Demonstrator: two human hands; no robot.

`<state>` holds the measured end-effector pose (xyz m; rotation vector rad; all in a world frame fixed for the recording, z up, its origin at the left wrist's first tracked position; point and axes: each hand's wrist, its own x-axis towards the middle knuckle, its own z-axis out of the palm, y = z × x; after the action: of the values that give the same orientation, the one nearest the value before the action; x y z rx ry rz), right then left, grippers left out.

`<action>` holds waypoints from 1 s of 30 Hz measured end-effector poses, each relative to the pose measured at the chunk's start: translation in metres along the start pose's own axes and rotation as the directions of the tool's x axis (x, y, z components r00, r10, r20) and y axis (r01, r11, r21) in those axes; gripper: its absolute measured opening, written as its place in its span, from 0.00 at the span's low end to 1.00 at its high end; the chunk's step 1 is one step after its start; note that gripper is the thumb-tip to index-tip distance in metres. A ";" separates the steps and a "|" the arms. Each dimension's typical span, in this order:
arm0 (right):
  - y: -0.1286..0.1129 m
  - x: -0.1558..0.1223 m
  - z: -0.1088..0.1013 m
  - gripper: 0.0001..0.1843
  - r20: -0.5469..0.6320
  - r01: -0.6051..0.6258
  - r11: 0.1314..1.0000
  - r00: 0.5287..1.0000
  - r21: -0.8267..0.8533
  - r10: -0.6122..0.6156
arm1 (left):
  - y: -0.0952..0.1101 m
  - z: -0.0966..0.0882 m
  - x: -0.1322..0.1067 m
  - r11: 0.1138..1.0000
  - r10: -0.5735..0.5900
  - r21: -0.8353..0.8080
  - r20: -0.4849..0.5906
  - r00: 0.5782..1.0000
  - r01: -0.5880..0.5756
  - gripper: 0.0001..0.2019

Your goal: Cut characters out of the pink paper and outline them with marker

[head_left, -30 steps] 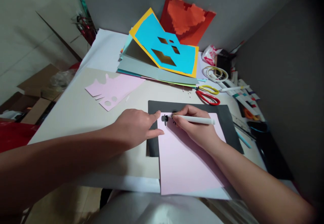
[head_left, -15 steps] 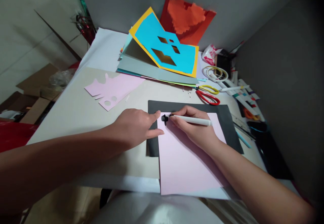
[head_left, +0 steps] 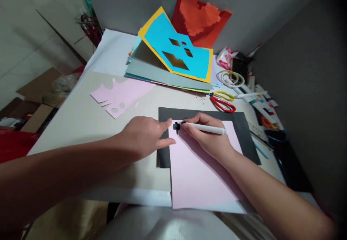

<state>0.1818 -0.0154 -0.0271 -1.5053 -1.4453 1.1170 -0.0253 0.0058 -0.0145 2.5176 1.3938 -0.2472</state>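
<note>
Bare forearms (head_left: 89, 157), pale grey clothing (head_left: 173, 225)

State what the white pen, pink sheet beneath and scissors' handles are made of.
White pen: probably smooth plastic, given its even, rigid barrel. Pink sheet: paper or card, matte, with thin edges and no glare. Scissors' handles: perhaps plastic or coated metal, smooth, from their solid red and yellow colour.

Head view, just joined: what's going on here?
A person's right hand holds a white marker, tip end at a dark patch near the far-left corner of a pink sheet. The left hand has two fingertips at that sheet's left edge. It lies partly over black paper; a cut pink piece lies farther left.
</note>
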 end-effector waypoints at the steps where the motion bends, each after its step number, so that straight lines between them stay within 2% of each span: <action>1: 0.000 0.000 0.000 0.10 0.000 0.000 1.000 1.000 0.006 0.000 | 0.000 0.000 0.000 1.000 0.001 -0.001 0.001 1.000 -0.001 0.33; 14: 0.000 -0.001 -0.001 0.10 0.027 0.010 1.000 1.000 -0.015 -0.010 | -0.001 0.001 -0.001 1.000 0.009 0.001 -0.002 1.000 -0.009 0.34; 30: -0.001 -0.001 0.002 0.09 -0.011 -0.005 1.000 1.000 0.006 0.005 | 0.002 -0.002 -0.001 1.000 -0.012 0.008 0.027 1.000 0.012 0.34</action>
<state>0.1798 -0.0164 -0.0272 -1.5098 -1.4304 1.1138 -0.0242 0.0052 -0.0118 2.5034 1.4013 -0.2885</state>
